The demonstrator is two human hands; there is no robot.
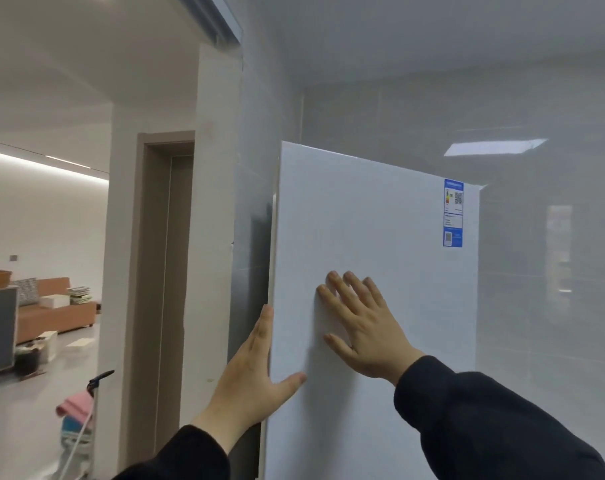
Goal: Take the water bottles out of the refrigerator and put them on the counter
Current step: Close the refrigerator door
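Left hand pinches fridge door edge between thumb and fingers, right hand beside it flat, spread, pressing door face, holding nothing: suits opening or closing.

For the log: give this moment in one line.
left hand: grips refrigerator door edge | right hand: flat on door | bottles: unseen
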